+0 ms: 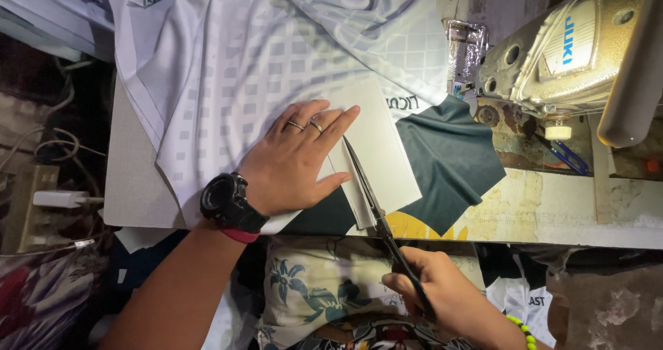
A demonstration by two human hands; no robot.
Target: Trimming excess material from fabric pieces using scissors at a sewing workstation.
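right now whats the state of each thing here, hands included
left hand: flat, pressing the white card down
right hand: gripping the scissors
scissors: blades partly open along the card edge
white card: flat on the fabric
white fabric: spread, rumpled
dark fabric: flat under the card

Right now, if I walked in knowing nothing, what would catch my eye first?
Probably the scissors at centre, held by the right hand and slicing a white panel that the left hand presses flat. Behind lies a big white checked garment, with a sewing machine at top right.
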